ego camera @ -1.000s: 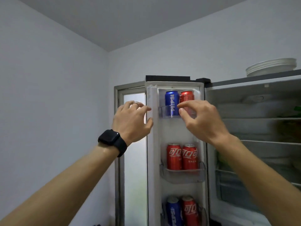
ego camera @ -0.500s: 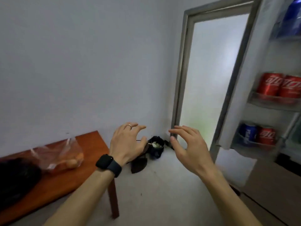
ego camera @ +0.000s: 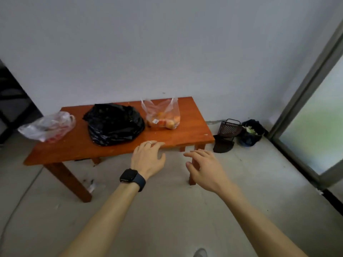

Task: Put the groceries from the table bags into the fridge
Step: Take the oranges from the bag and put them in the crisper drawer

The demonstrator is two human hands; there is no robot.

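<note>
**Back at the bench for the next bag**

Both hands are empty and reaching toward the bench point(ego camera: 187, 135), so the step in hand is fetching more groceries. The left hand point(ego camera: 148, 158), with a watch point(ego camera: 132, 178) on its wrist, is over the near edge of the bench. Its grip is slack, with the fingers loosely bent round nothing, and I cannot tell whether they touch the wood. The right hand point(ego camera: 204, 167) hangs just right of it, short of the bench. Its grip is apart, fingers spread.

Three bags sit on the bench. A clear bag of fruit point(ego camera: 163, 117) is at the far right, a black bag point(ego camera: 115, 125) is in the middle, and a thin bag point(ego camera: 48, 127) with something red in it is at the left end. The fridge is out of view.

The fruit bag is nearest the hands and looks the likely next pick. Thin plastic slumps, so it is best taken by its upstanding handles or lifted from below, or the fruit may roll. What the black bag holds cannot be seen.

A second ago both hands were up at the fridge door shelf beside the cans. Half a second ago the view was swinging left, with only the bench's right end and the fruit bag showing. Now the whole bench is in view, and the hands have dropped toward it with nothing in them.
</note>
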